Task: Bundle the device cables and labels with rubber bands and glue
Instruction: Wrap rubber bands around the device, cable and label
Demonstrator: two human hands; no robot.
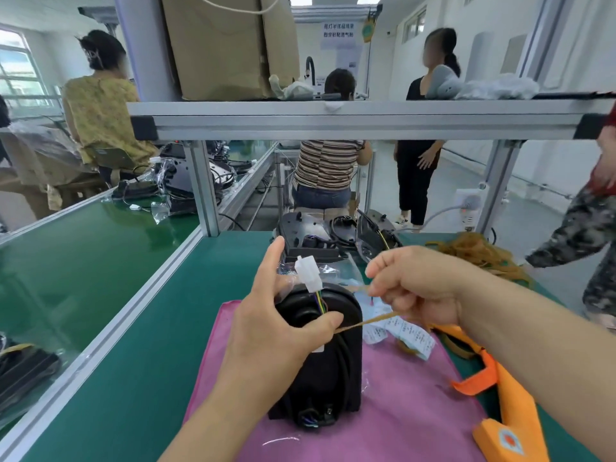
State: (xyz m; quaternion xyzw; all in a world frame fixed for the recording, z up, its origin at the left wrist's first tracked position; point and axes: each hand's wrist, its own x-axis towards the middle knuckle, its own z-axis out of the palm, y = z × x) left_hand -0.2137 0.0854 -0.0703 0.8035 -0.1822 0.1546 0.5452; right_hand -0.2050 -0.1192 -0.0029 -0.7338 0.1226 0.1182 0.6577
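Note:
A black device (336, 371) stands on a pink cloth (393, 425) on the green bench. Black cable lies against its front, and coloured wires rise to a white connector (308, 271) wrapped in clear plastic. My left hand (283, 325) grips the cable bundle at the device's top, index finger pointing up and thumb pressing one end of a tan rubber band (370, 321). My right hand (416, 285) pinches the band's other end and holds it stretched to the right. White printed labels (405, 335) lie on the cloth under my right hand.
More black devices with cables (336, 235) sit at the bench's far edge. A heap of tan rubber bands (480, 251) lies at the right. An orange strap (506, 395) lies at the cloth's right edge. Aluminium frame posts (203, 185) and a shelf stand ahead; several people are nearby.

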